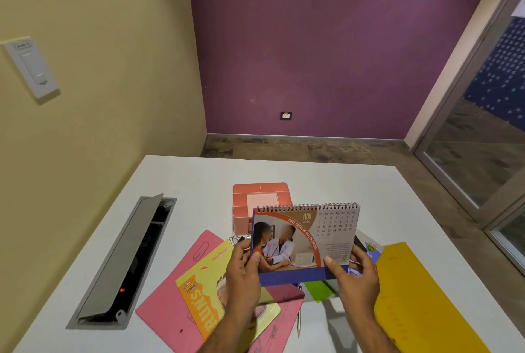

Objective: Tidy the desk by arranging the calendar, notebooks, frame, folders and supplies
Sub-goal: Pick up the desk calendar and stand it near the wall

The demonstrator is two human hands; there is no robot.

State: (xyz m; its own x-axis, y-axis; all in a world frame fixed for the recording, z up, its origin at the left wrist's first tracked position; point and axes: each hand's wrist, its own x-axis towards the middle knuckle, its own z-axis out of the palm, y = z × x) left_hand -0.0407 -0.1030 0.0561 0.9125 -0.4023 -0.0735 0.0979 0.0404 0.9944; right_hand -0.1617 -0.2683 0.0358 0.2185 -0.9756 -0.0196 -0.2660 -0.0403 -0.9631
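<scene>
the spiral desk calendar (305, 239), open at june, is held up above the white desk (199, 182), the left hand (244, 270) grasping its left edge and the right hand (355, 276) its lower right corner. behind it stands a pink organiser (260, 199). under the hands lie a pink folder (167, 304), a yellow notebook (201, 293) and a yellow folder (420, 301).

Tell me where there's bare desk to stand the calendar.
Bare desk behind and right of the organiser, and between it and the cable tray. The near middle is crowded: pink folder, notebook, yellow folder.
</scene>
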